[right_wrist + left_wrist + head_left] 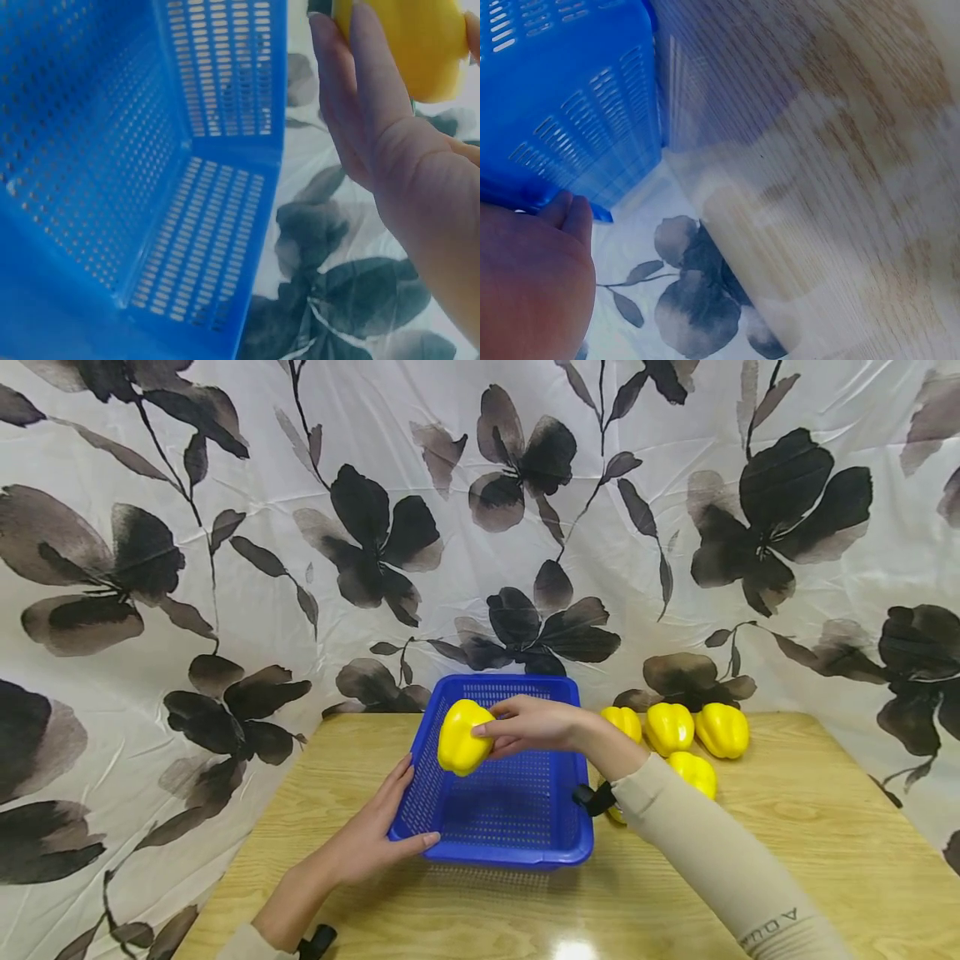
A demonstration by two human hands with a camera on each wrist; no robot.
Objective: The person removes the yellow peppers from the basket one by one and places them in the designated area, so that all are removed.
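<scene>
A yellow bell pepper [465, 737] hangs over the left part of a blue plastic basket [495, 853]. My right hand [528, 727] grips it between thumb and fingers; in the right wrist view the bell pepper [420, 52] is partly cut off by the frame's top. With its thumb on the front rim and fingers along the left side, my left hand [367, 839] holds the basket at its near left corner. The left wrist view shows the basket's slotted wall [592, 112] beside that hand. Inside the basket I see only the bare perforated bottom.
Several more yellow bell peppers [670, 729] lie on the wooden table [810, 827] right of the basket, some partly hidden by my right forearm. A white cloth [450, 552] with dark flowers hangs behind the table.
</scene>
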